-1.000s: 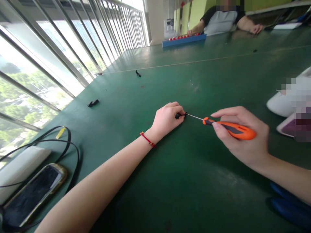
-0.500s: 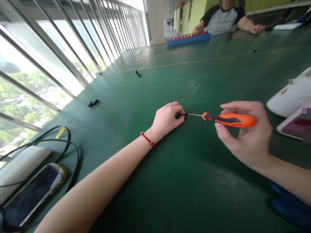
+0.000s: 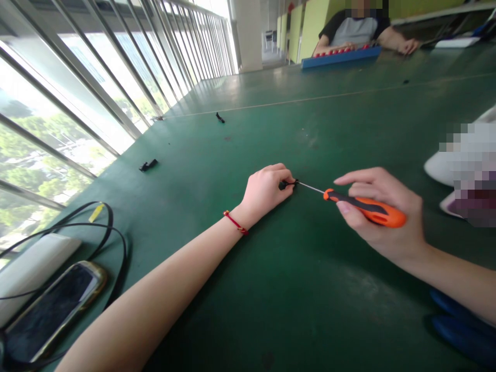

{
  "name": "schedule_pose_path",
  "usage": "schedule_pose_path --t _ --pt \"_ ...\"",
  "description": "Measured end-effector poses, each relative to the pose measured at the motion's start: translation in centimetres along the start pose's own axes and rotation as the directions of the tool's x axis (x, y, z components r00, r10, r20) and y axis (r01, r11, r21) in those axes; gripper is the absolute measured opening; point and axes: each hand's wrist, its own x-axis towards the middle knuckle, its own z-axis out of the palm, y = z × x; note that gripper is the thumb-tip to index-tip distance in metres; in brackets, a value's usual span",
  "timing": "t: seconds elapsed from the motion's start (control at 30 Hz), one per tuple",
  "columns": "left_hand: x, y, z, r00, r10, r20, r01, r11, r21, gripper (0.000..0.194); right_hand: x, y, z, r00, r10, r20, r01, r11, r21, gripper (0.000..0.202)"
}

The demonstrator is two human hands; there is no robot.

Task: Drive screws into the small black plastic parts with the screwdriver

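My left hand (image 3: pixel 269 187), with a red cord bracelet (image 3: pixel 235 222) at the wrist, pinches a small black part (image 3: pixel 284 184) just over the green table (image 3: pixel 248 289). Most of that part is hidden by the fingers. An orange and dark grey screwdriver (image 3: pixel 366 208) rests in my right hand (image 3: pixel 391 217), between thumb and fingers, with the index finger stretched out above it. Its thin metal shaft (image 3: pixel 311 187) points left and its tip meets the black part.
Two small black pieces (image 3: pixel 148 165) (image 3: pixel 220 118) lie toward the railing (image 3: pixel 108 67). A phone (image 3: pixel 54 312), white box (image 3: pixel 42 268) and black cable (image 3: pixel 124 248) are at lower left. Far off, a person (image 3: pixel 354 33) sits behind a blue rack (image 3: pixel 341 58). Blue objects (image 3: pixel 461 333) lie lower right.
The screwdriver's handle end has dropped, so the tool now slants down to the right, and my right hand has shifted slightly left. The distant blue rack has moved right. My left hand stays put.
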Motion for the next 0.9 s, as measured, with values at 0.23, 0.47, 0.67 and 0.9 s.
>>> schedule_pose_path --t 0.23,0.47,0.67,0.9 --pt "-0.05 -0.12 0.16 1.000 -0.003 -0.029 0.003 1.000 0.011 0.012 -0.12 -0.12 0.04 0.994 -0.030 -0.105 0.030 1.000 -0.001 0.035" --pt "-0.05 0.02 0.08 0.999 -0.013 -0.031 0.013 1.000 0.008 0.013 -0.20 -0.14 -0.04 0.999 -0.026 -0.044 0.024 0.999 -0.049 0.017" --pt "-0.06 0.00 0.10 0.999 -0.009 -0.036 0.009 1.000 0.013 0.013 -0.08 -0.01 0.01 0.999 -0.021 -0.050 0.021 1.000 0.007 0.034" --pt "-0.05 0.11 0.06 0.999 -0.017 -0.027 0.018 1.000 0.022 0.013 -0.17 -0.14 -0.03 0.993 -0.028 -0.114 0.025 0.999 -0.029 0.029"
